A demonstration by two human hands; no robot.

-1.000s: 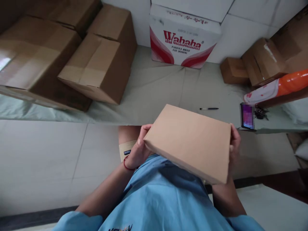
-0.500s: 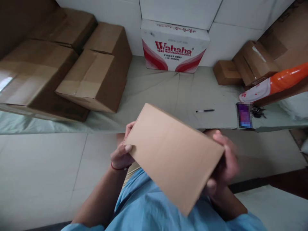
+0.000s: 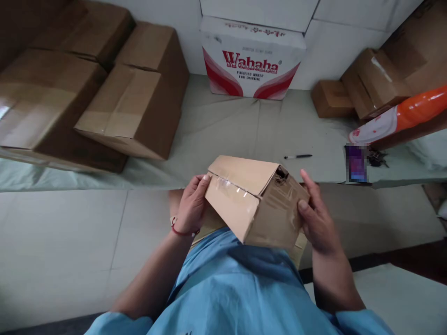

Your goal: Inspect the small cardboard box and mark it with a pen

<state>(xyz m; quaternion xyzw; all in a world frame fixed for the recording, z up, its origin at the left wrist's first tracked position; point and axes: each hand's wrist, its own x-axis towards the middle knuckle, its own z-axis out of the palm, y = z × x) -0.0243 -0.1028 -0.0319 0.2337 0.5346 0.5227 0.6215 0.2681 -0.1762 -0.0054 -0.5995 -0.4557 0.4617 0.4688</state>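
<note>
A small brown cardboard box (image 3: 244,195) is held in front of my chest, tilted so a clear-taped side edge and a brown-taped end face me. My left hand (image 3: 190,207) grips the box's left end, fingers wrapped on its edge; a red string circles that wrist. My right hand (image 3: 316,218) clasps the taped right end, thumb on the face and fingers behind it. A small torn hole shows at the box's upper right corner.
Ahead lies a cloth-covered table (image 3: 223,135) with a black pen (image 3: 298,157), a phone (image 3: 356,163) and keys. Large cardboard boxes (image 3: 129,111) stand at the left, a white Wahaha carton (image 3: 253,58) at the back, smaller boxes (image 3: 331,98) and an orange-white roll (image 3: 401,118) at the right.
The box has been turned in both hands: its broad plain face pointed up before, now the taped side and end face me. My hands shifted round its ends.
</note>
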